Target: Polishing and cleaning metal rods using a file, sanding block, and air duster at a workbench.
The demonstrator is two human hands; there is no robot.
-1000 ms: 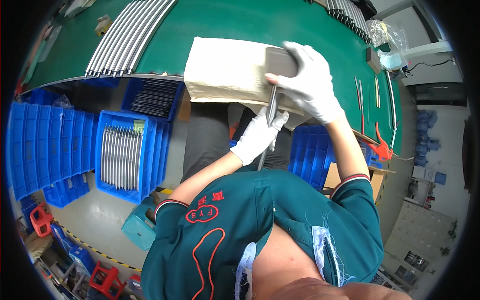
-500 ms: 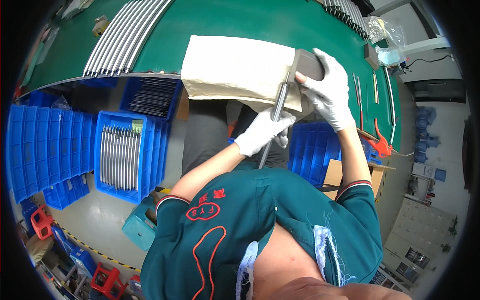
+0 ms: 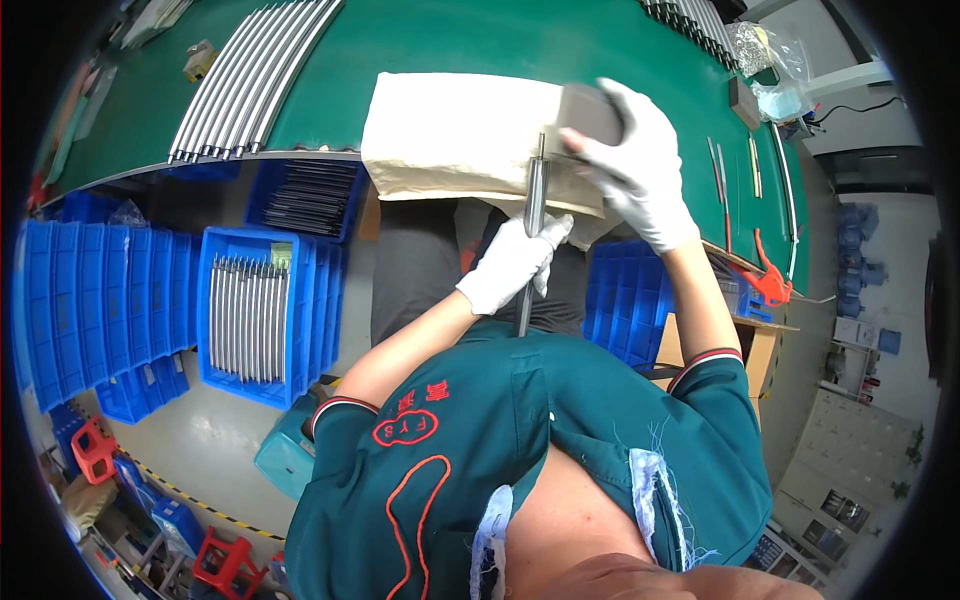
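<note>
My gloved left hand [image 3: 512,262] is wrapped round a shiny metal rod [image 3: 537,190]. The rod's thin pin-like tip points away from me over a cream cloth [image 3: 460,130], and its lower end reaches my shirt. Just right of that tip, my gloved right hand [image 3: 640,165] grips a grey-brown block [image 3: 590,118] that resembles a sanding sponge. Motion blurs the block a little, and I cannot tell whether it touches the rod. The cloth lies over the bench edge, above my lap.
A row of metal rods [image 3: 255,80] lies on the green bench [image 3: 450,35] at the left; more dark-tipped rods [image 3: 695,30] are far right. Another block [image 3: 743,103] and a red-handled air gun [image 3: 768,282] sit right. Blue crates [image 3: 250,385] with rods stand lower left.
The rod has swung from leaning right to nearly straight ahead. My right hand has shifted left with the block, and my left hand has moved slightly left.
</note>
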